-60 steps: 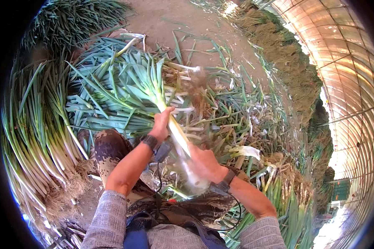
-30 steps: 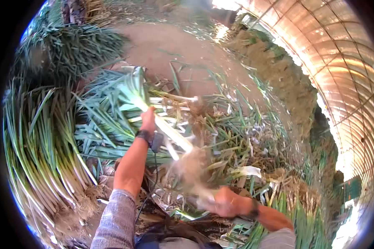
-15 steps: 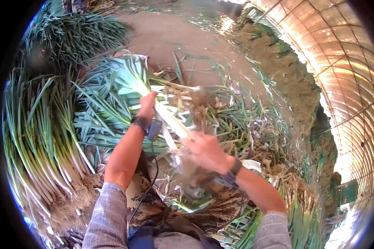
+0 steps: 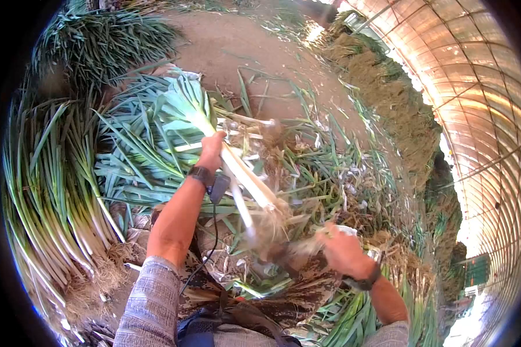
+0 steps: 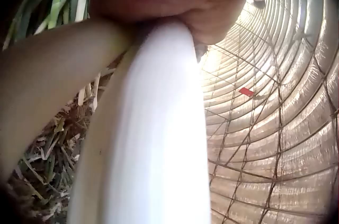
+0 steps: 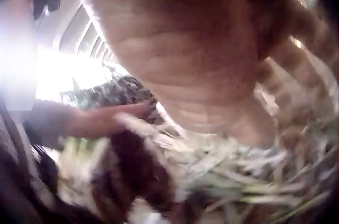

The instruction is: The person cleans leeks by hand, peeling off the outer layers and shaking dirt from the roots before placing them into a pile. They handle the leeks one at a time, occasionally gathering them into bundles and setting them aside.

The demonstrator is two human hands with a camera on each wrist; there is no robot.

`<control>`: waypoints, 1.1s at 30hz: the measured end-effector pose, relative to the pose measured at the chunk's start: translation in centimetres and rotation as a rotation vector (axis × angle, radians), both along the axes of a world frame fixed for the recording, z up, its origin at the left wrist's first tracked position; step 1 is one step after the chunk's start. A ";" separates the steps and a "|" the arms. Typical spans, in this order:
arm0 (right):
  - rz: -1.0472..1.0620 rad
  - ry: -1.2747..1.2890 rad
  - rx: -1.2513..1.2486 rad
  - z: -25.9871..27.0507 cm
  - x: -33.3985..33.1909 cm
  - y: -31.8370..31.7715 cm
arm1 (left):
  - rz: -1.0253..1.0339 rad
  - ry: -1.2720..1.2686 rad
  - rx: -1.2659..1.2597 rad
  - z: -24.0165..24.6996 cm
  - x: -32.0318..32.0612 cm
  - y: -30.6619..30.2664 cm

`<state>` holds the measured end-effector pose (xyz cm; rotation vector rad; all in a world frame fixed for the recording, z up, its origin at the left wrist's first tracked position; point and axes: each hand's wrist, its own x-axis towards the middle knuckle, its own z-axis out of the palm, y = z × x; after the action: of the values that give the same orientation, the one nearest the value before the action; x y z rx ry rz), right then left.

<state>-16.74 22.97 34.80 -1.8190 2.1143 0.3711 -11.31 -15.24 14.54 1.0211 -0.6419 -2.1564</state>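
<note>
My left hand [image 4: 213,149] grips a few leeks [image 4: 252,181] around their pale shafts. Their green tops fan out toward the far left, and the rooted ends angle down to the right. In the left wrist view the curled hand [image 5: 175,2] wraps a thick white shaft [image 5: 159,129], while another stalk [image 5: 47,81] splays off to the left. My right hand [image 4: 344,251] is right of the root ends, apart from them, fingers bent. A blurred pale fibrous strip [image 4: 307,247] trails from its fingertips. The right wrist view shows mostly palm [image 6: 185,49], its fingers hidden.
A heap of leeks [image 4: 136,156] lies beyond the left hand. Long leeks with roots [image 4: 58,202] line the left side, and more greenery [image 4: 107,43] is piled behind. Leaf scraps [image 4: 341,168] litter the ground at right. A ribbed tunnel wall [image 4: 474,104] curves along the right.
The right hand went from low right up to the leeks' lower shafts, then swung back right, away from them, with a pale strip trailing. The left hand kept its grip throughout.
</note>
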 end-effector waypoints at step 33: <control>0.062 -0.015 -0.672 -10.3 3.7 -6.1 | 0.095 -0.108 -0.076 0.5 0.6 1.6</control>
<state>-13.06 16.83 24.47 -2.2118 2.3501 -0.3939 -10.70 -13.62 15.03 1.1099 -0.7064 -1.9912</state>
